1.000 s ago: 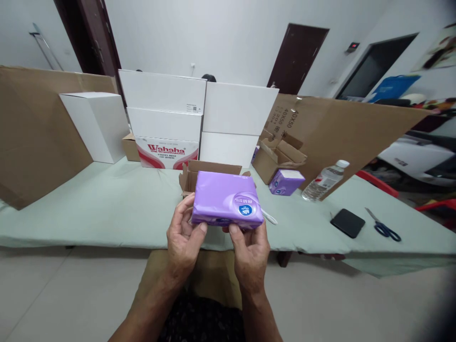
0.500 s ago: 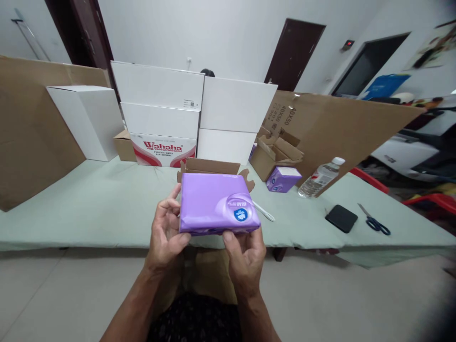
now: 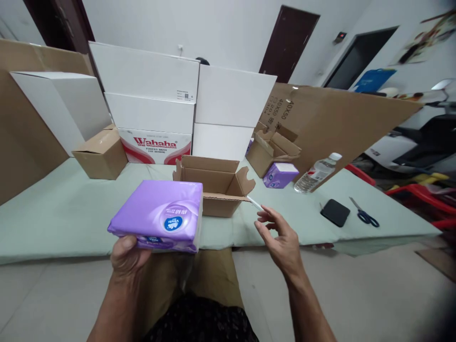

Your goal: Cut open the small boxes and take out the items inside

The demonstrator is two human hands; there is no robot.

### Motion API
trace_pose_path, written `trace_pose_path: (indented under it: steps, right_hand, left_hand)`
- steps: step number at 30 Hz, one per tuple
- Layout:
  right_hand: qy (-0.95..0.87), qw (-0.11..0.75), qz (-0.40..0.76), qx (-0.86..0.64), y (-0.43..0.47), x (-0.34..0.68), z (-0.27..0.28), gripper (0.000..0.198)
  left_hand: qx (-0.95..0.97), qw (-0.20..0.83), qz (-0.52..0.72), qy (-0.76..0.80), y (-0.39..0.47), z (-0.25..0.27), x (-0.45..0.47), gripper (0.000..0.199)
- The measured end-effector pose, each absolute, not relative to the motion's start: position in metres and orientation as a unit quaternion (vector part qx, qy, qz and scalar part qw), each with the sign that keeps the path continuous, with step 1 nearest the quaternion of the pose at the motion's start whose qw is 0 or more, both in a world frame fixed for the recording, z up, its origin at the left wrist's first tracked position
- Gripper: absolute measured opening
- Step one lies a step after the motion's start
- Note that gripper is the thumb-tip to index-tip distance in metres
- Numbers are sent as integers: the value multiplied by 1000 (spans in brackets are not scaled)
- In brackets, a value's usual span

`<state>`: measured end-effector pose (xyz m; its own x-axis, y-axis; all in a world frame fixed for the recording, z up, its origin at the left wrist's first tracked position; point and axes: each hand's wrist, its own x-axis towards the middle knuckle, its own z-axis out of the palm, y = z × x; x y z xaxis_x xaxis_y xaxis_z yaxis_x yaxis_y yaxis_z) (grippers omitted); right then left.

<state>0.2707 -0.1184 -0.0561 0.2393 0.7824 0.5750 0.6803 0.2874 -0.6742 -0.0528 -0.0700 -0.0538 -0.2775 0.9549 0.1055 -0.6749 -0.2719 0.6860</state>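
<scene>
Gripping the purple pack (image 3: 158, 216) from beneath, the left hand (image 3: 128, 254) holds it level, long axis sideways, left of the open box (image 3: 213, 185); the right hand (image 3: 281, 237), fingers loosely spread, empty, hovers nearer the box

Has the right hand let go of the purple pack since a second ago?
Yes. The right hand is off the purple pack, now right of it below the open cardboard box; the left hand holds it alone.
</scene>
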Motion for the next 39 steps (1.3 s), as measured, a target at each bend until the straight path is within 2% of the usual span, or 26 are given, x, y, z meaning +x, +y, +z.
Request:
trace_pose_path:
  steps: [3,5,7,10,12,15,19,22,24,26,28,33,36,39]
  right_hand:
    - [-690,393,90,-601,-97,295,-44,58]
    - [-737,294,97,-601,-81,298,-33,60]
    - [-760,199,74,-614,-62,295,-24,54]
    - [-762,111,23,-637,-38,287,-18,29]
    - [-761,95,3,-642,-28,284,-17,18]
    - [-748,115,-30,-653,-33,288,-18,21]
    - [-693,228,-56,-682,-80,317,-13,28]
    - [-616,294,-97,-724,-133,353,-6,45]
    - [-555,276,-153,-769,-165,379,-3,59]
    - [-492,223,-207,-816,-188,403,-3,69]
    - [-439,162,-221,-856,-200,421,-5,70]
    - [-375,64,-184,-906,-185,446,-19,45]
    - [-375,57,-176,-908,-161,453,-29,33]
    - [-392,68,-174,-901,-140,455,-35,30]
  left_hand:
    - [252,529,761,280,-65,-49,-51,83]
    - [249,523,763,289,-63,-49,-52,80]
    - [249,516,767,288,-63,-52,-55,74]
    - [249,509,775,280,-65,-55,-61,68]
    - [248,512,774,279,-67,-55,-64,66]
    - [249,520,767,281,-69,-53,-65,65]
    - [231,539,758,286,-65,-55,-59,66]
    - [211,570,742,285,-56,-65,-51,74]
    - [210,597,719,287,-49,-75,-44,78]
    - [224,633,681,293,-46,-86,-37,79]
    - [245,665,642,294,-46,-93,-28,80]
    - [302,722,562,267,-61,-87,-1,93]
    - [312,732,540,274,-70,-78,11,99]
    - [315,728,537,286,-73,-74,16,101]
